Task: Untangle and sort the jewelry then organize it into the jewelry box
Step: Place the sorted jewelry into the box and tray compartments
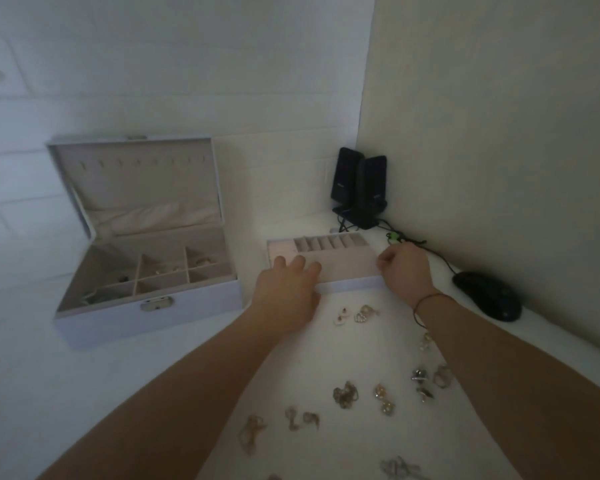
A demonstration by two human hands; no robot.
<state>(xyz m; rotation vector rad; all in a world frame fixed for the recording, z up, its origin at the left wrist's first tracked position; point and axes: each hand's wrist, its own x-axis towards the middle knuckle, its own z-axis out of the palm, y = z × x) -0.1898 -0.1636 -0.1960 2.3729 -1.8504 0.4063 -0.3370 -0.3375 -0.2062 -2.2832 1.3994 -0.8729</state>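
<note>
While velvety rectangular tray [343, 268] rests | left hand [288, 289] flat, right hand [404, 268] pinching rim

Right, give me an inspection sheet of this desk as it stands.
Surface: white desk, dim light.
Job's things: jewelry box open at left, small pieces in some compartments; removable tray beside it; loose jewelry scattered in the foreground.
Clutter: black mouse; two black speakers in the corner.
Hands: left hand rests on the tray's near edge; right hand closed at its right corner, contents unclear.
Cables: black cable along the wall towards the mouse.
Surroundings: plain walls meeting in a corner.
</note>
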